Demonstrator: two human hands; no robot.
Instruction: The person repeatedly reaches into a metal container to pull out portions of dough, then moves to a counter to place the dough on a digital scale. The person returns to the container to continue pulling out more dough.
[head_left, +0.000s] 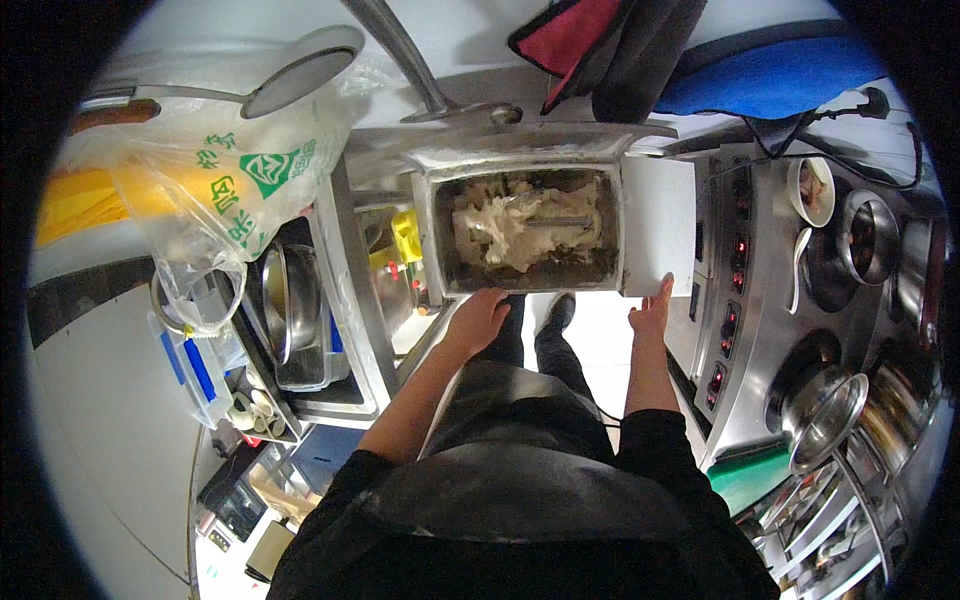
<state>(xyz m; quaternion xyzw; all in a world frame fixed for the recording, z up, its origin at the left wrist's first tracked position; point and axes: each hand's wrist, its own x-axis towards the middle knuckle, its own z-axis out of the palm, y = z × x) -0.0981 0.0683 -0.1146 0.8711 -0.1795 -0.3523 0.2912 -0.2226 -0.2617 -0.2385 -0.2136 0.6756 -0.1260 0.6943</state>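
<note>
A dough mixer stands before me, its metal tub (433, 225) uncovered at the top. Torn, pale dough (517, 221) lies inside, and a short length of metal bar (559, 222) shows through it. My left hand (476, 321) is at the near left rim of the tub, its fingertips touching or very close to the edge. To the tub's right is the mixer's flat white housing (658, 217). Against its near corner, my right hand (651, 311) has one finger extended upward and the thumb apart. Neither hand visibly holds anything.
On the right, a steel cooktop (757, 300) with lit red displays carries a white bowl (811, 191), metal pots and a white spoon (799, 270). Left are a printed plastic bag (247, 165) and a steel bowl (300, 304). Cloths, including a blue one (772, 75), hang behind the mixer.
</note>
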